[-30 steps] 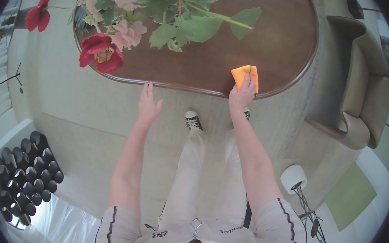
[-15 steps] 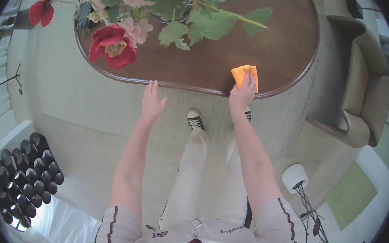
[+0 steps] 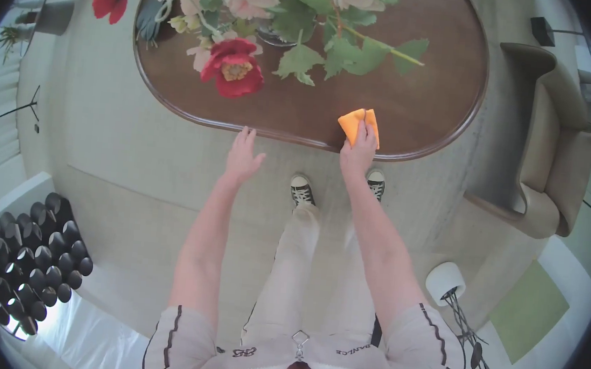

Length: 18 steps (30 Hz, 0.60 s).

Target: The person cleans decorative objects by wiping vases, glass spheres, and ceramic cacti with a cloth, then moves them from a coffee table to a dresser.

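An orange cloth (image 3: 356, 124) is gripped in my right hand (image 3: 359, 151), near the front edge of the brown oval table (image 3: 414, 117). My left hand (image 3: 244, 157) has its fingers stretched out and its fingertips at the table's front rim, with nothing in it. Pink and red flowers with green leaves stand over the table, and a red flower (image 3: 234, 68) hangs above its left part. The base of the flowers is mostly hidden by leaves.
A tan armchair (image 3: 549, 136) stands at the right. Below it is a white pot (image 3: 446, 283) with dark stems. A cluster of black discs (image 3: 39, 260) is at the lower left. My shoes (image 3: 302, 191) are on the floor before the table.
The view has shifted, so the flowers appear further right. My right hand and the orange cloth sit slightly further left and closer to me. My left hand stays by the rim.
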### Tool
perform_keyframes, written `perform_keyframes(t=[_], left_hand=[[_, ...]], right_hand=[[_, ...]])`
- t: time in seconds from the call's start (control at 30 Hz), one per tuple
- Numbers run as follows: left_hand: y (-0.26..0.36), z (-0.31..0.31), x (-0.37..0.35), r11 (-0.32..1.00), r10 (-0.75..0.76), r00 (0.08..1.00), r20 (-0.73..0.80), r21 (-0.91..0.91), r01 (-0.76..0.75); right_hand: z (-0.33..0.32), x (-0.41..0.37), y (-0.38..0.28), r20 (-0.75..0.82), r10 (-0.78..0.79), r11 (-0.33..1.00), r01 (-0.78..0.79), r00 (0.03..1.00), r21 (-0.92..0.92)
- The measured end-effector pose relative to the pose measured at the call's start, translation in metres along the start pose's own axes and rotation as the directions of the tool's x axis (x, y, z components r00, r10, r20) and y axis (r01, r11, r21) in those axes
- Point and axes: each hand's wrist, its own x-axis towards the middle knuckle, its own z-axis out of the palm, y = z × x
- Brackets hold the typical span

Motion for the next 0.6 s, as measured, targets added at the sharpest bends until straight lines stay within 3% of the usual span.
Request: perform_keyframes(t=[0.2, 0.3, 0.4, 0.5, 0.57, 0.6], left_hand=[[0.001, -0.022, 0.016, 0.987, -0.053, 0.992, 0.115, -0.146, 0.07], [0.037, -0.051, 0.023, 0.958, -0.053, 0.998, -0.025, -0.282, 0.044], [0.063, -0.06, 0.057, 0.853, -0.045, 0.936, -0.348, -0.502, -0.146], [0.053, -0.054, 0.119, 0.854, 0.082, 0.863, -0.498, -0.411, -0.318], [0.064, -0.049, 0.141, 0.559, -0.028, 0.857, -0.514, -0.719, -0.413], [0.066, -0.044, 0.148, 0.464, -0.055, 0.862, -0.504, -0.777, -0.425]], right_hand=[[-0.024, 0.026, 0.015, 0.248, -0.019, 0.993, -0.01, 0.969, 0.114], [-0.044, 0.044, 0.013, 0.434, 0.059, 0.984, -0.124, 0.899, 0.124], [-0.054, 0.052, 0.004, 0.433, 0.075, 0.973, -0.16, 0.898, 0.165], [-0.052, 0.054, 0.0, 0.463, 0.087, 0.976, -0.17, 0.882, 0.139], [-0.046, 0.053, 0.003, 0.398, 0.062, 0.97, -0.149, 0.915, 0.19], [-0.048, 0.053, 0.006, 0.381, 0.064, 0.969, -0.148, 0.923, 0.198]])
